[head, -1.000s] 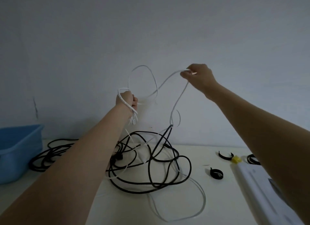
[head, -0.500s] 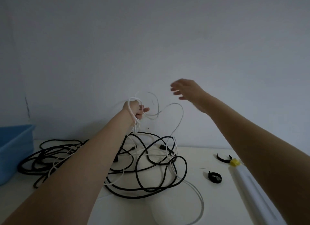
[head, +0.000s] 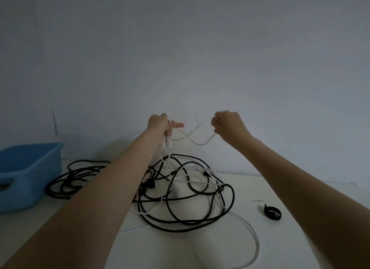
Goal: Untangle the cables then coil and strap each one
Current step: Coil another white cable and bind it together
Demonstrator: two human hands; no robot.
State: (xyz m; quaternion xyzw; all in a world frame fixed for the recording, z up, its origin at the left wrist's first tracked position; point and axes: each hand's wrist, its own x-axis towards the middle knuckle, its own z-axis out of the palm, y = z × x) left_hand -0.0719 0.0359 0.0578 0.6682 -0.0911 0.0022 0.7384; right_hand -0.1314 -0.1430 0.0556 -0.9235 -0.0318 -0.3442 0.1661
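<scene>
Both hands are raised above a white table [head: 280, 248]. My left hand [head: 160, 124] grips several loops of a thin white cable [head: 192, 138], with strands hanging below the fist. My right hand [head: 228, 126] holds the same white cable a short way along; a slack dip of it sags between the two hands. Below them a black cable [head: 180, 218] lies in tangled loops on the table, with more white cable [head: 254, 240] threaded through it and trailing toward the front. A second black cable bundle [head: 72, 178] lies to the left.
A blue plastic bin [head: 28, 168] stands at the table's left edge. One black strap loop [head: 272, 212] lies on the table to the right of the tangle. A plain wall rises right behind the table.
My right hand let go of the white cable, dropped and now grips it again close to my left hand. Both hands are lower and nearer each other, and the view has tilted.
</scene>
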